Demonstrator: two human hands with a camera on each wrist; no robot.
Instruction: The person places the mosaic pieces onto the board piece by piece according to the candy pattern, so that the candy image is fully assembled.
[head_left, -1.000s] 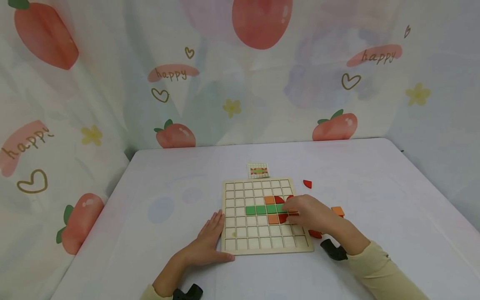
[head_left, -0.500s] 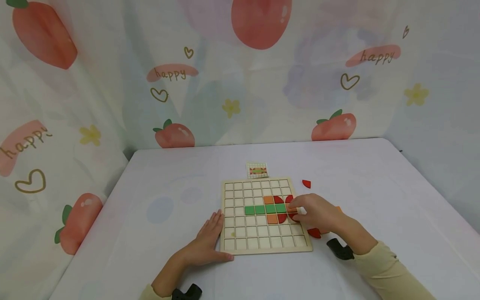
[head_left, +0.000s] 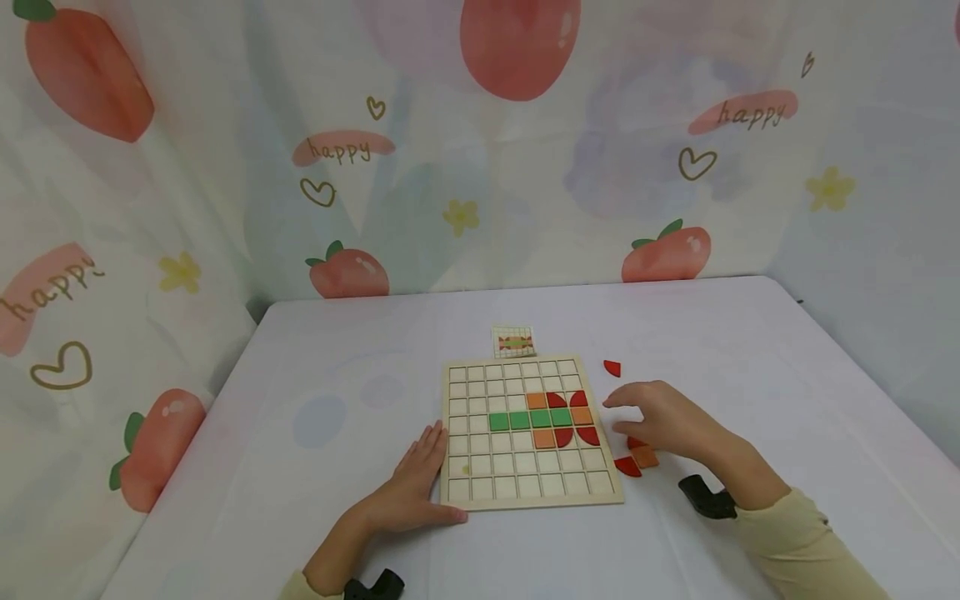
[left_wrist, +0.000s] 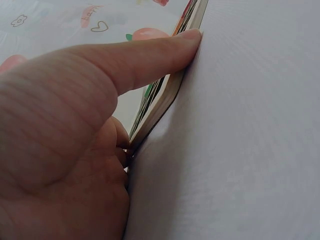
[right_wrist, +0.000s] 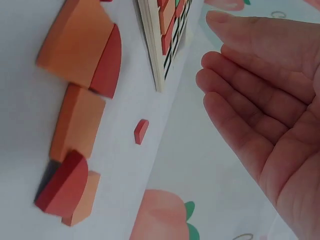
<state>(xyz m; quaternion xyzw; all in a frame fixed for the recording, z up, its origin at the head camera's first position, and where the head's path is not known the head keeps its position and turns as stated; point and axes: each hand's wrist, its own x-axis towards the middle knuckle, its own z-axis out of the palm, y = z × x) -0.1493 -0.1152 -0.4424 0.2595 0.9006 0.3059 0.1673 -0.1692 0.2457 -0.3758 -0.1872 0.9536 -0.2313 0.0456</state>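
A wooden grid board point(head_left: 506, 464) lies on the table. On it are a row of green square tiles point(head_left: 519, 421), orange squares and red quarter-round tiles point(head_left: 588, 436). At the row's right end sits an orange tile point(head_left: 582, 416) between two red ones. My left hand point(head_left: 416, 479) rests against the board's left side with straight fingers, its thumb point(left_wrist: 165, 55) along the near edge. Just right of the board hovers my right hand point(head_left: 667, 421). Its fingers are loosely bent and hold nothing, as the right wrist view confirms.
Loose pieces lie right of the board, among them a red quarter-round point(head_left: 628, 467) and an orange square point(head_left: 645, 456). Another red piece point(head_left: 612, 368) lies farther back. Behind the board is a small pattern card point(head_left: 516, 342). A patterned cloth point(head_left: 427, 167) hangs beyond the table.
My right hand has let go of the orange tile at the right end of the green row and moved right, off the board. My left hand has stayed in place.
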